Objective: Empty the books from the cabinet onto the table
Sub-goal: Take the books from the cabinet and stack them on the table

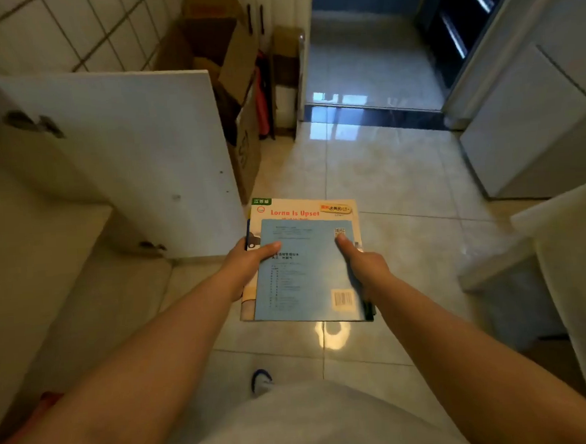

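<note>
I hold a small stack of thin books (304,265) flat in front of me over the tiled floor. A light blue back cover with a barcode lies on top, over a larger cream book titled "Lorna Is Upset". My left hand (249,264) grips the stack's left edge, thumb on the blue cover. On the right edge my right hand (364,263) does the same, thumb pressed on top. The white cabinet door (126,156) stands swung open to my left. The cabinet's inside is out of view.
Open cardboard boxes (232,88) stand behind the cabinet door against the tiled wall. White cabinets (536,121) line the right side, with a pale surface edge (565,212) at right. A dark threshold (374,114) leads to another room. A foot (262,381) shows below.
</note>
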